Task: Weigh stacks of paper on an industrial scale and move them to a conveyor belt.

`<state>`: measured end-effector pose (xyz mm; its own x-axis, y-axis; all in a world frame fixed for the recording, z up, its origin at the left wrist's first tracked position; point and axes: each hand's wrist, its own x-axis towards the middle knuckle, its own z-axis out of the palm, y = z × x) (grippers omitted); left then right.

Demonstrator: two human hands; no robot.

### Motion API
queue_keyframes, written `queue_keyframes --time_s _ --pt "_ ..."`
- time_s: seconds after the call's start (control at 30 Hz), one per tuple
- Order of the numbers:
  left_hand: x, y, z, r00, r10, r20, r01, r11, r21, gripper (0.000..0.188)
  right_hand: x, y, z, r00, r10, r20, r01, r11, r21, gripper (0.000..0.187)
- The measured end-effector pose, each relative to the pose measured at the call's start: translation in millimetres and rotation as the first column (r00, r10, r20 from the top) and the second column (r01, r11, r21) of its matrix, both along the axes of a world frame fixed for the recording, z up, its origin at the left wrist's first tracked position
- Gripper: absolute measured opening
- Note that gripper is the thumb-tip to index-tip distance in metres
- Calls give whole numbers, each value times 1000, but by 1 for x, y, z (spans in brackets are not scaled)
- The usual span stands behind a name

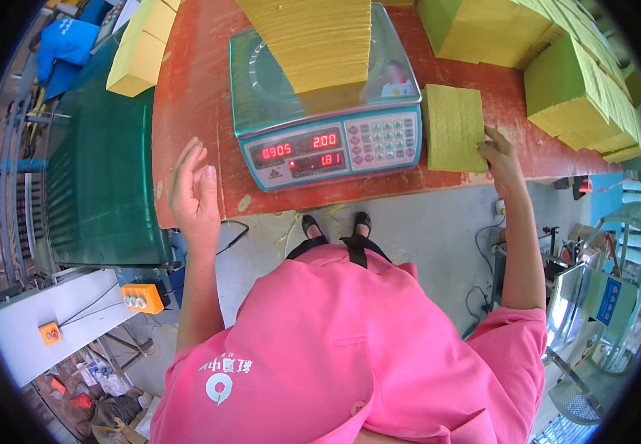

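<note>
My left hand (194, 189) is raised beside the scale's left corner. Its fingers are stretched out and nothing lies in them. At the right, my right hand (503, 159) has its fingers curled against the right edge of a flat yellow-green paper piece (453, 127) with an embossed pattern. Whether this is one sheet or a thin stack I cannot tell. Between the hands stands a teal digital scale (328, 152) with lit red figures and a keypad. A tall stack of yellow paper (316, 44) rests on its pan, and its top runs out of view.
The red worktop (194, 111) has a near edge just before me. More yellow paper blocks (579, 96) stand at the right, and another row (143, 48) at the left. A green belt surface (102, 170) adjoins the worktop's left side. An orange switch box (143, 298) sits below it.
</note>
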<state>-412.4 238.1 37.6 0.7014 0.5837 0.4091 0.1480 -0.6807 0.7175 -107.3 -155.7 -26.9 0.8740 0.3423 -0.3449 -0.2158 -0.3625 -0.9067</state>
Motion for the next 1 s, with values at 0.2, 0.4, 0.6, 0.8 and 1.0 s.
queue_keyframes --time_s 0.2,0.4,0.6,0.8,1.0 --pt "2 9 0 1000 -4 -29 6 998 57 31 5 5 -3 999 -13 38 15 999 -48 47" --pt "20 23 19 999 -45 9 45 997 -64 36 8 -9 -8 873 80 480 74 953 -294 43" --pt "101 65 97 967 -103 234 245 638 -730 75 12 58 40 861 -9 508 -16 999 44 37" --pt "211 77 149 927 -367 79 247 436 -865 71 44 187 78 909 138 393 -317 840 440 54" --pt "246 46 141 921 -380 87 225 337 -914 49 71 294 44 941 -44 335 -170 795 583 53"
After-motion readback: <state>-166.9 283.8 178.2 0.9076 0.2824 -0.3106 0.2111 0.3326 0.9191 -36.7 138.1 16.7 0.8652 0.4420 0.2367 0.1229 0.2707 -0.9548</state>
